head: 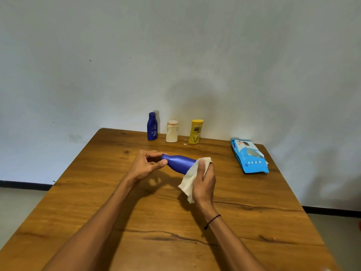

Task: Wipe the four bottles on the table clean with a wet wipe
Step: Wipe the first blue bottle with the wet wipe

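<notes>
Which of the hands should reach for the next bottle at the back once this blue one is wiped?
Left, probably. The left hand only pinches the blue bottle by its neck, while the right hand grips the wet wipe. The upright blue bottle stands on the left hand's side.

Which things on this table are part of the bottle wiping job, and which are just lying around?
Part of the job:
held blue bottle
wet wipe
upright blue bottle
cream bottle
yellow bottle
left hand
right hand

Lying about:
wipes pack, the wipe's likely source
</notes>
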The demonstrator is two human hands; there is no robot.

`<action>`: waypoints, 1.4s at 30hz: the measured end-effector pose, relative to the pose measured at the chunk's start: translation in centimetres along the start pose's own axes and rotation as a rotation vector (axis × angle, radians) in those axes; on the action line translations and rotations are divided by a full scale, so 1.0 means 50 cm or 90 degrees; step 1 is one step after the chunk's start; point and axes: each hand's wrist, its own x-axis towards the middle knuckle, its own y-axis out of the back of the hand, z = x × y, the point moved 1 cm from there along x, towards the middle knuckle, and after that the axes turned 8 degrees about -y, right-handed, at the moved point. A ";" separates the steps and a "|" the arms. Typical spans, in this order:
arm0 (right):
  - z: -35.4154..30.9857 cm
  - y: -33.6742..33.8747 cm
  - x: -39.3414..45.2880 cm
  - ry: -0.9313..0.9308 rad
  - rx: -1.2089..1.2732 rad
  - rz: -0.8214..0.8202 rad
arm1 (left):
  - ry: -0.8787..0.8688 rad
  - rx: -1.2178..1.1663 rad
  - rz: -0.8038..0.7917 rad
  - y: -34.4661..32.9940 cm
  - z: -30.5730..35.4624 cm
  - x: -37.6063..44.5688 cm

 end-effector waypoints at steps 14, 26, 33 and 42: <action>-0.001 0.055 0.056 0.755 -0.556 -0.057 | 0.050 -0.072 0.026 -0.003 0.032 0.016; -0.084 0.015 0.022 0.515 -0.753 -0.186 | -0.022 0.270 -0.095 -0.062 0.056 0.032; -0.070 0.023 0.045 0.255 -0.475 -0.542 | -0.013 0.263 -0.064 -0.045 0.043 0.036; -0.041 -0.001 0.028 0.186 -0.354 -0.406 | 0.005 0.358 -0.170 -0.094 0.077 0.030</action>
